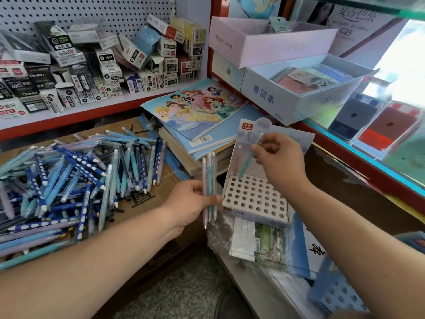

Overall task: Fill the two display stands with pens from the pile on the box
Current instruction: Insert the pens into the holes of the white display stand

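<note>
teal pen (249,157) pinched in right hand (280,160) over stand (255,199), left hand (188,203) gripping spare pens (209,166)

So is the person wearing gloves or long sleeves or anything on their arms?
No. The left hand and the right hand are bare: no gloves, rings or watch show. The left forearm and the right forearm are bare too, with no sleeve in view.

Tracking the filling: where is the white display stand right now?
Head view, right of centre: white display stand, just right of the left hand, under the right hand.
</note>
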`<state>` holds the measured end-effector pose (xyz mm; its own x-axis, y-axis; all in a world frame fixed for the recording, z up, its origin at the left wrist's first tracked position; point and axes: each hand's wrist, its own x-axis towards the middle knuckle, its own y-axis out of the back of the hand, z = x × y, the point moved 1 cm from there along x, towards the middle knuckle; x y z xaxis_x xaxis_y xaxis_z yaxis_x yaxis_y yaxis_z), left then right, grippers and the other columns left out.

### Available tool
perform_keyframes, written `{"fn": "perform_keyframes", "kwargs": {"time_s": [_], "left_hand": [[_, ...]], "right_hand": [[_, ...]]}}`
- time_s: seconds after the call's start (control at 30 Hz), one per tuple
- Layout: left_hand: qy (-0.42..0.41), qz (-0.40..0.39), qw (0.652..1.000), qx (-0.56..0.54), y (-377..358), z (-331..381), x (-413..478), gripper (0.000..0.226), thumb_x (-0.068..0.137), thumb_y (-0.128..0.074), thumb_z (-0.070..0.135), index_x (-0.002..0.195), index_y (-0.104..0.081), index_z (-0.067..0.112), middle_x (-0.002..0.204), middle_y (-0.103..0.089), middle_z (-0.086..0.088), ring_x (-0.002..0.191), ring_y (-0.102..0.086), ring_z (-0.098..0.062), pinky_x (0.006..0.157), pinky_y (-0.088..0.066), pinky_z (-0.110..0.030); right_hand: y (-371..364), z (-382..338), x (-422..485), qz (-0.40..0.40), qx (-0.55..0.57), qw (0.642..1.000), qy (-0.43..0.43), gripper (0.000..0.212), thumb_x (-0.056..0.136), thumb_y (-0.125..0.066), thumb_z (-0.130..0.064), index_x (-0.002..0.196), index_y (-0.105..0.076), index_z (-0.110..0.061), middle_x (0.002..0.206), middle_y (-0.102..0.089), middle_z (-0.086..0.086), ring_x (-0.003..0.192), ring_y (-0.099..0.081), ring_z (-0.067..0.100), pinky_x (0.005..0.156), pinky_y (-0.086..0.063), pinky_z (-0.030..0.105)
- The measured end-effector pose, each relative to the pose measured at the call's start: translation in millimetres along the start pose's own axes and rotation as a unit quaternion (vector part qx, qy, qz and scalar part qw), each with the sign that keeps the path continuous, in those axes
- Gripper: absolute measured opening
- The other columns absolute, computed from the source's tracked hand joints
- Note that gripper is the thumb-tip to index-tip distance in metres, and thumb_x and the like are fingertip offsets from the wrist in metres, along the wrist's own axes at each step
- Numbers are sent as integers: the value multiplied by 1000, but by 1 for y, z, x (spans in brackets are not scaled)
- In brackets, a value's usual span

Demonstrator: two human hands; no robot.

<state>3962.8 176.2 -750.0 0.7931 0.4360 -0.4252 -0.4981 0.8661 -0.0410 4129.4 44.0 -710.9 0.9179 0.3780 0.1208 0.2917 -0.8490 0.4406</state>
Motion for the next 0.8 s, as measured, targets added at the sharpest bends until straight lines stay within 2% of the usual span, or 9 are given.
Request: {"fn": "perform_keyframes", "kwargs": {"time_s": [0.07,0.17,0.23,0.53,0.7,0.8], "left_hand": [[1,-1,1000,4,0,-1,1,27,83,-78,-1,107,-68,7,105,-76,-16,89,-77,-26,80,-63,-37],[0,-2,1000,12,-1,-3,3,25,83,-79,1,105,-70,11,103,-77,-14,89,-77,-23,80,-63,-34],[0,-6,1000,14,-2,-4,4,25,84,-79,1,105,-71,11,102,-77,-12,89,-77,-22,79,-63,-33],[22,-25,999,-2,-3,-6,8,29,85,-76,0,111,-69,9,103,-78,-12,89,-78,-24,78,-64,-36],[28,-25,999,-2,-3,-8,10,30,84,-78,1,112,-70,9,105,-77,-12,93,-77,-26,82,-63,-42],[35,-26,999,-6,-5,-8,11,29,84,-78,1,111,-70,10,104,-78,-11,92,-77,-25,74,-63,-36]], "right_hand": [[-3,4,1,10,-33,999,25,20,92,-75,-23,110,-67,-23,96,-72,-8,89,-69,5,80,-58,24],[-11,10,2,14,-64,997,45,18,91,-77,-25,105,-66,-24,93,-70,-12,89,-66,-1,73,-48,9],[-14,12,4,23,-73,996,49,18,91,-77,-25,102,-64,-27,91,-68,-12,87,-65,-2,69,-43,5],[-14,20,9,33,-77,995,47,19,90,-78,-25,105,-67,-22,91,-70,-9,86,-65,0,70,-46,9],[-15,23,10,28,-86,994,54,18,90,-78,-23,99,-63,-27,89,-69,-9,85,-66,4,74,-50,17],[-19,30,10,14,-100,994,33,16,90,-78,-23,97,-64,-26,87,-69,-8,84,-65,7,77,-55,27]]}}
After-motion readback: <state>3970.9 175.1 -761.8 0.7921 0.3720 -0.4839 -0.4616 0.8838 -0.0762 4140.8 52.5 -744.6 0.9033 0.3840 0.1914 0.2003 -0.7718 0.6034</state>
